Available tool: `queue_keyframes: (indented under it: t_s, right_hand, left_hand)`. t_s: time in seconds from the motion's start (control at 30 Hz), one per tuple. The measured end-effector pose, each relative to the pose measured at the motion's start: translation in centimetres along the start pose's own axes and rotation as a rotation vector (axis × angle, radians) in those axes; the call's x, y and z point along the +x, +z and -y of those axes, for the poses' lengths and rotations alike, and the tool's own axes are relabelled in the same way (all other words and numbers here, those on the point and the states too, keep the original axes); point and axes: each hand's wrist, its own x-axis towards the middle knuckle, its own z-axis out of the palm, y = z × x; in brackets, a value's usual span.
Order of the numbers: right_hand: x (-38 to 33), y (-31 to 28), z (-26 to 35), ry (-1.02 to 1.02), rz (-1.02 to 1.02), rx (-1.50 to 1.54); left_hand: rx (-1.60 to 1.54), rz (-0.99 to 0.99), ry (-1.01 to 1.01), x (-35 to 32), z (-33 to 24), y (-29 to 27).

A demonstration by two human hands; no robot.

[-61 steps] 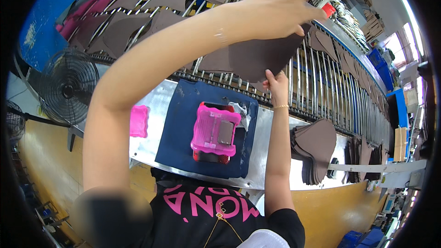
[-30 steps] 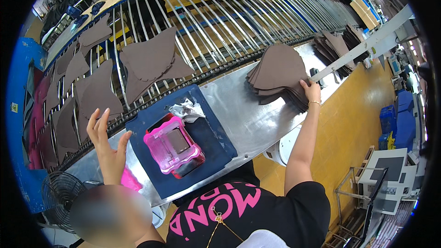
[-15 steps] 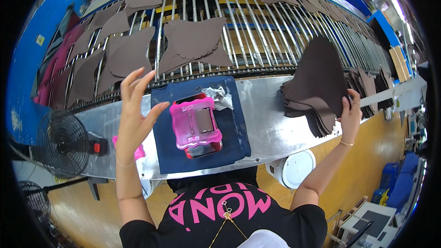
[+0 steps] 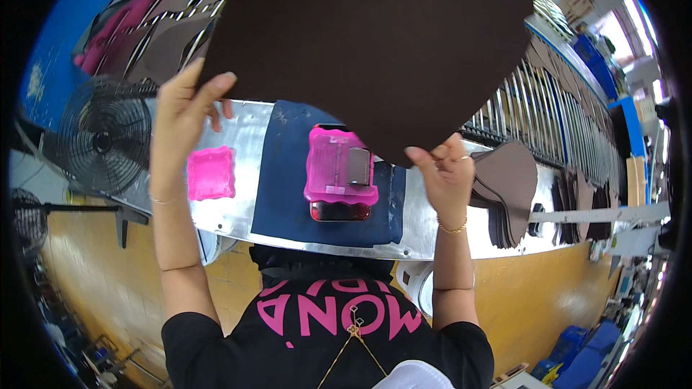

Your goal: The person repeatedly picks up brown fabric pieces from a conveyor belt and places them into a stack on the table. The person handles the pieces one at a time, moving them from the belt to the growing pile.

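Observation:
A large dark brown cut panel [image 4: 375,36] of thin sheet material is held up above the table, hiding much of the rack behind it. My left hand [image 4: 180,104] is closed on its left corner, thumb in front. Its lower right corner is pinched between thumb and fingers of my right hand [image 4: 445,173]. Below the panel, a pink scalloped tray [image 4: 324,169] rests over a red-and-black object [image 4: 346,212] on a dark blue cloth [image 4: 285,209]. Right of my right hand lies a stack of similar brown panels [image 4: 515,173].
A second pink scalloped tray [image 4: 211,173] sits on the metal table [image 4: 238,212], near a black wire fan [image 4: 103,142] at left. Metal rack bars [image 4: 530,104] run along the far side with brown pieces on them. A pale bar [image 4: 591,215] crosses at right.
My right hand has lifted the brown panel off the stack and brought it left and up. My left hand, empty before, now grips its left corner. The view has shifted.

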Motion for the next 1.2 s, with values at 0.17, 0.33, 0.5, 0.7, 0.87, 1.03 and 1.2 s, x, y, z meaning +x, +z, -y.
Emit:
queue_keyframes:
  t_s: [0.17,0.33,0.5,0.7,0.87,1.03,1.2]
  right_hand:
    - [-0.3,4.1,-1.8,-0.170,0.111,-0.084]
    - [-0.5,3.7,-2.4,-0.298,0.150,-0.272]
    - [-2.5,0.2,-4.4,-0.229,0.139,-0.437]
    - [-6.8,-4.8,-8.3,-0.084,0.074,-0.503]
    - [-9.8,-10.4,-7.7,0.177,-0.128,-0.436]
    - [-10.3,-16.5,-4.3,0.124,-0.539,-0.271]
    - [-9.2,-22.7,1.7,0.241,-0.403,-0.488]
  left_hand:
    - [0.266,-0.166,0.117,-2.3,-0.9,-4.3]
    - [0.391,-0.135,0.051,-3.3,0.2,-5.0]
    - [0.297,0.043,0.037,-3.9,2.7,-2.0]
    - [0.535,0.290,0.152,-2.7,3.6,4.1]
    - [0.544,0.435,0.313,-1.8,3.1,8.8]
    - [0.640,0.617,0.560,-1.3,1.7,13.9]
    - [0.068,0.693,0.480,2.6,-1.9,18.9]
